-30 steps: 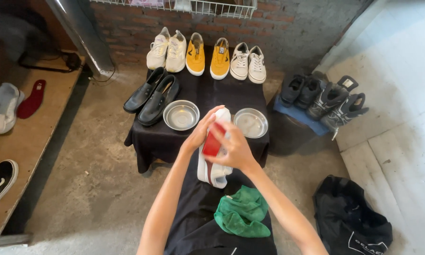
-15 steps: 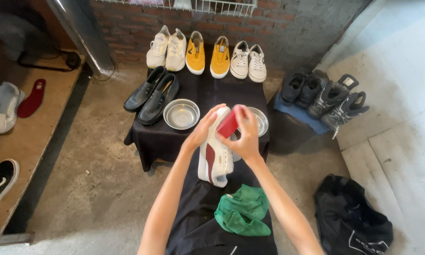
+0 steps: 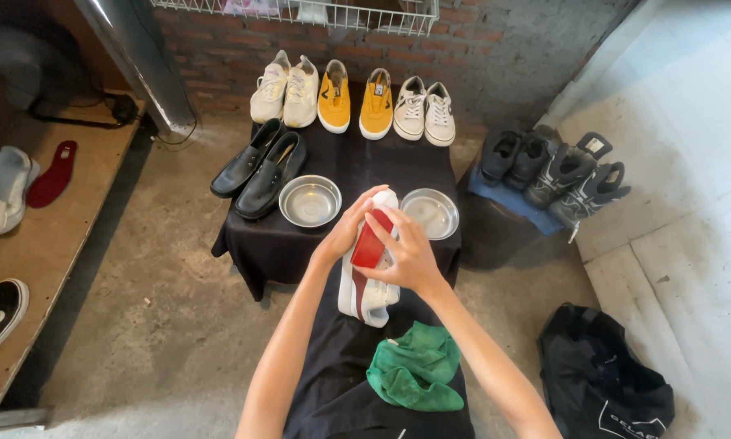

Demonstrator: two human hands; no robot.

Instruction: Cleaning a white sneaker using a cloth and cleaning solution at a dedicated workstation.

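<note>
Concrete floor and brick wall surround a black-draped counter [image 3: 284, 244]. Before it, the left hand [image 3: 351, 230] grips a white sneaker [image 3: 367, 284]; the right hand [image 3: 406, 254] pinches its red insole [image 3: 371, 242]. Two steel bowls [image 3: 309, 201] flank the sneaker; a green cloth [image 3: 414, 375] lies just below.

a white sneaker [image 3: 368, 284] with a dark red stripe, toe pointing away, red insole [image 3: 371, 241] half pulled out.
</note>
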